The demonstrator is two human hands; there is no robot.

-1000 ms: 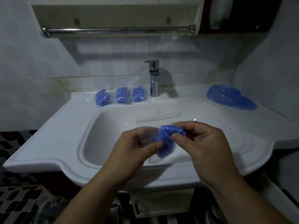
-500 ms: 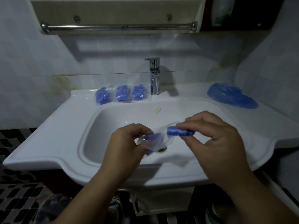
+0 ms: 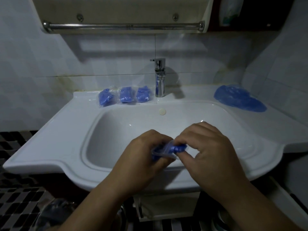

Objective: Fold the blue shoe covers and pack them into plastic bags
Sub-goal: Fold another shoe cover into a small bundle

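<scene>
**Left hand** (image 3: pixel 141 157): forearm comes up from the near left, back of the hand upward, over the near half of the washbasin (image 3: pixel 58 139) bowl. Its fingers are curled, and with the thumb they pinch the clear plastic bag (image 3: pixel 162 153) from the left.

**Right hand** (image 3: pixel 211 152): forearm enters from the near right, knuckles up and wrist raised. The fingers (image 3: pixel 183 140) are bent down and closed on the right end of the folded blue shoe cover (image 3: pixel 177 148). The two hands nearly touch above the bag.

**Folded blue shoe cover**: a tight roll held in the air between the hands, above the bowl and touching no surface. Its long axis runs left to right, with the right end slightly higher. The left part shows blue through the bag's film. How far the right end sits inside the bag cannot be told.

**Clear plastic bag**: crumpled, with one thick edge running below the roll.

**Three packed bags** (image 3: pixel 126 97): in a row on the far ledge, just left of the chrome tap (image 3: pixel 160 77), side by side and almost touching.

**Loose blue shoe covers** (image 3: pixel 238 100): a flat pile on the far right of the ledge, against the wall corner, well apart from the hands.

**Edges and room**: the bowl lies open under the hands and to their left. The near rim curves just below the wrists. A towel rail (image 3: pixel 123 27) hangs high on the far wall, well above the hands. Dark checkered floor (image 3: pixel 20 197) shows at the near left.
</scene>
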